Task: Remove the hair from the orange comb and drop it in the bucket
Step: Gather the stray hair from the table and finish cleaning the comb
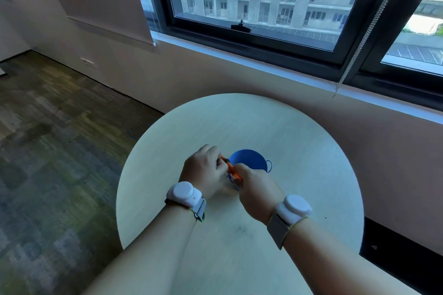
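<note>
Your left hand (203,172) and right hand (254,185) meet over the middle of the round counter (311,151), both closed around the orange comb (232,170), which runs slantwise between them. The left hand's fingers curl in at the comb's far end, where something dark shows, likely the hair, though it is too small to be sure. The right hand grips the near end, fingers wrapped and hidden from view. The blue bucket (251,159) stands on the counter just behind the comb, its mouth open toward you and one small handle showing on its right side. You appear to be at the pulling step, with nothing visibly dropped yet. Next you would want to pinch the strands free with the left hand, carry them over the bucket's rim, and let go.
</note>
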Tool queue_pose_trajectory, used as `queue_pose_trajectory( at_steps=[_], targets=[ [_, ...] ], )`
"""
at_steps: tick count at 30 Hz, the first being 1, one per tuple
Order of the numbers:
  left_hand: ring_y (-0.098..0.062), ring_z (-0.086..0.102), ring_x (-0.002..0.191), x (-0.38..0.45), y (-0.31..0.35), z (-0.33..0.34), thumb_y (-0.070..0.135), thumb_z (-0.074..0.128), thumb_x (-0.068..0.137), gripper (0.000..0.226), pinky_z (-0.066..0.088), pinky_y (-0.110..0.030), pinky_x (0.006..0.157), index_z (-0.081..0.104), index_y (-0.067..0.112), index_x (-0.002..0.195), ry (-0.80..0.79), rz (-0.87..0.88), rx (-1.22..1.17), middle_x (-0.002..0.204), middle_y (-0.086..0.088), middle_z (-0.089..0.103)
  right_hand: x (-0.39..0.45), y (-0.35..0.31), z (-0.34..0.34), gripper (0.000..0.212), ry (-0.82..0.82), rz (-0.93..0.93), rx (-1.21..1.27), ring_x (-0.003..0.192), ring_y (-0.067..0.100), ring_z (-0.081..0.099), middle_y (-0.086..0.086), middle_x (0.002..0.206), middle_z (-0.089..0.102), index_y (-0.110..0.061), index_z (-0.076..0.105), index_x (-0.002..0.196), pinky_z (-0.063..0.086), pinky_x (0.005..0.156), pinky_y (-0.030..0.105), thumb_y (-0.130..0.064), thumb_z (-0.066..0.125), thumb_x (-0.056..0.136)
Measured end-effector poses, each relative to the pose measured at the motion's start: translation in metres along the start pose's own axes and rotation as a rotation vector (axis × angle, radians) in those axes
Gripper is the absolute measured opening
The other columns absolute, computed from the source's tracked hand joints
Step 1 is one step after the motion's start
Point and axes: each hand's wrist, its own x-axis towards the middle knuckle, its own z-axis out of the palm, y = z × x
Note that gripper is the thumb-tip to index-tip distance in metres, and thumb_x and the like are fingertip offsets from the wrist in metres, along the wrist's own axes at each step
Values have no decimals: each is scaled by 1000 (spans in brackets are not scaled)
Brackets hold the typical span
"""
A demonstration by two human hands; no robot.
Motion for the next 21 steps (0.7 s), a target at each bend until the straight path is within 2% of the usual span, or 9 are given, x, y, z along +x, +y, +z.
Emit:
queue_pose_trajectory(
  at_steps=[3,7,9,12,14,17,21],
  targets=[
    [-25,47,58,-1,-1,-2,13,66,78,13,33,-27,53,57,12,69,14,-61,-36,66,-1,53,-1,1,-5,20,-22,-19,-4,80,32,63,8,94,67,-22,54,114,54,67,38,-17,46,97],
    [-33,54,64,11,-12,-6,14,68,78,12,45,-36,55,61,9,70,15,-139,-18,68,-6,60,1,-1,-7,22,-79,-57,-93,80,29,62,0,91,64,-23,55,110,50,66,33,-10,45,95],
    [-30,56,66,17,-18,-8,16,68,77,10,44,-33,57,63,10,70,-19,-176,-28,67,-4,61,0,-1,-6,21,-81,-74,-108,78,30,61,1,90,64,-25,53,107,47,62,31,-9,45,95],
    [-23,58,66,17,-19,-12,19,69,78,7,39,-27,57,69,15,72,-54,-234,-80,64,3,62,-1,0,-8,24,-64,-104,-141,68,25,51,-3,77,54,-26,52,112,38,57,29,-10,44,97],
    [-21,63,61,17,-17,-9,18,68,77,7,47,-27,58,69,15,71,-52,-315,-153,59,3,65,-2,2,-10,27,-31,-117,-168,68,25,49,-1,81,56,-28,50,118,37,56,29,-12,43,98],
    [-22,65,47,17,-18,-4,12,65,73,7,60,-36,59,67,13,67,-91,-481,-327,51,-4,66,-7,5,-9,29,7,-136,-163,69,27,50,5,85,60,-27,50,117,40,56,31,-10,42,95],
    [-23,63,44,16,-30,-7,7,62,75,7,61,-48,56,66,8,70,-62,-627,-397,54,-10,67,-17,10,3,22,102,-230,-30,72,25,55,-2,80,58,-34,51,114,51,60,37,-19,47,98]
  ],
)
